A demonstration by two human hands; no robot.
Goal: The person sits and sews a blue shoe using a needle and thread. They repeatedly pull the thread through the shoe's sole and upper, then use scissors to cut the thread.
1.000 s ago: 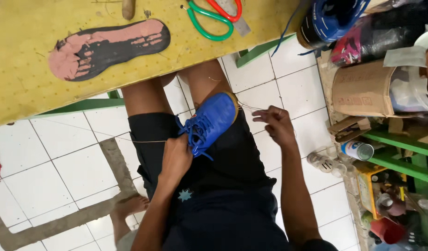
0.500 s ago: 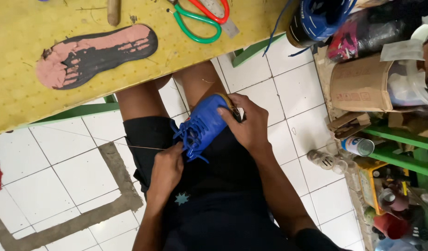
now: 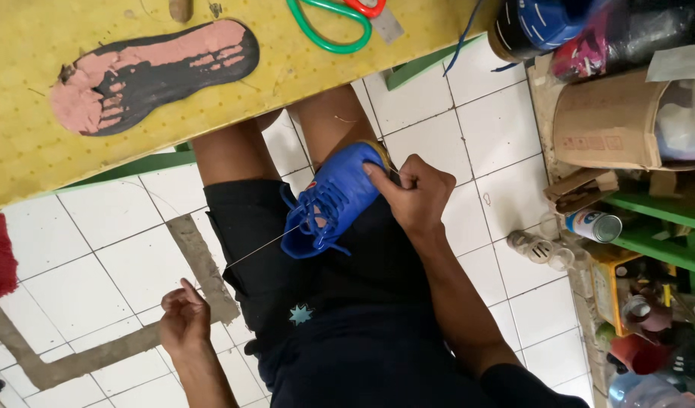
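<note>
Blue lace-up sports shoe (image 3: 328, 200) is lying on the person's lap, just below the yellow pegboard table's edge (image 3: 211, 155). Going L to R: left hand (image 3: 183, 321) is curling shut, pinching thin thread (image 3: 253, 249) taut over open white floor tiles (image 3: 83, 279); right hand (image 3: 411, 193) is gripping closed on the shoe's toe end.

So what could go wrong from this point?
1. The thread is stretched taut between the blue shoe and the left hand; a harder pull might snap it or tear the stitch.
2. The right hand presses at the shoe's toe, where any needle is hidden; a slip could prick a finger.
3. The shoe only rests on the lap and may shift.
</note>
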